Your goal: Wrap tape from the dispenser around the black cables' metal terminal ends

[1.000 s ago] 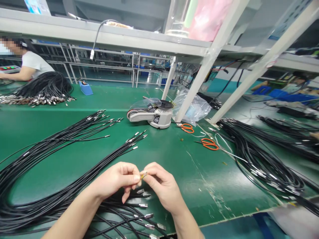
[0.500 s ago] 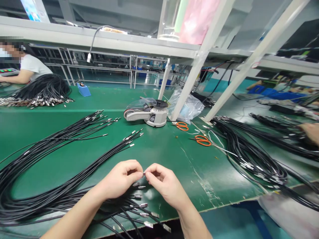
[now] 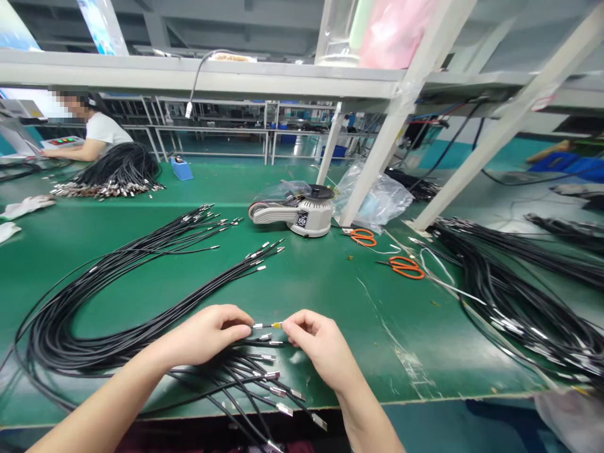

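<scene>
My left hand [image 3: 212, 333] is closed in a pinch on a thin black cable, whose silver connector [image 3: 257, 326] sticks out past the fingertips. Just right of it a short dark piece and a small yellow band [image 3: 277, 325] show. At the far end of this line, the thumb and fingers of my right hand [image 3: 321, 346] pinch the tip. Beneath and beside my left hand, several black cables [image 3: 240, 377] fan out, their metal plugs [image 3: 284, 409] pointing right over the table's front edge. A long curved bundle of black cables [image 3: 61, 321] lies left of my hands.
A round tape dispenser [image 3: 314, 217] stands ahead, near orange-handled scissors [image 3: 408, 267] and a second pair [image 3: 363, 237]. More cables [image 3: 500, 283] lie at right, beside white shelf posts [image 3: 377, 145]. A co-worker [image 3: 106, 132] sits far left behind a cable heap [image 3: 117, 170].
My hands have drawn apart from nearly touching, so the silver connector and yellow band now show between them. The whole view has turned to the left.
</scene>
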Demonstrator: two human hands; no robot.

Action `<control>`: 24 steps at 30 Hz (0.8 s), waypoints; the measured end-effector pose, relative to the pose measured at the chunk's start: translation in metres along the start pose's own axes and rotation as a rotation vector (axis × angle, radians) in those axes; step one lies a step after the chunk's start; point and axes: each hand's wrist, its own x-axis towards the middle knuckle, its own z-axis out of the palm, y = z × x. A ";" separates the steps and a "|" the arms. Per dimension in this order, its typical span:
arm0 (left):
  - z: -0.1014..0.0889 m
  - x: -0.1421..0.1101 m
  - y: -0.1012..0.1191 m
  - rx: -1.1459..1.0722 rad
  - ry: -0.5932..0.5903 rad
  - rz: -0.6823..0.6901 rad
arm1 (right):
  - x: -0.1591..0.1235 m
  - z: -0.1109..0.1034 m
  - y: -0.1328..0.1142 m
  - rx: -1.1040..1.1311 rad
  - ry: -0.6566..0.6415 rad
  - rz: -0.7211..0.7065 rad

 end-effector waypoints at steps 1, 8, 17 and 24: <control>0.003 0.001 0.001 0.013 -0.015 0.000 | 0.000 0.000 0.000 -0.003 -0.002 0.004; 0.021 0.014 0.017 0.020 0.005 -0.025 | -0.005 0.001 0.003 0.000 0.022 0.022; 0.024 0.018 0.014 -0.349 -0.098 -0.065 | -0.006 0.000 0.008 0.003 -0.013 -0.013; 0.030 0.020 0.014 -0.470 -0.132 -0.073 | -0.012 0.003 0.012 0.014 -0.004 -0.037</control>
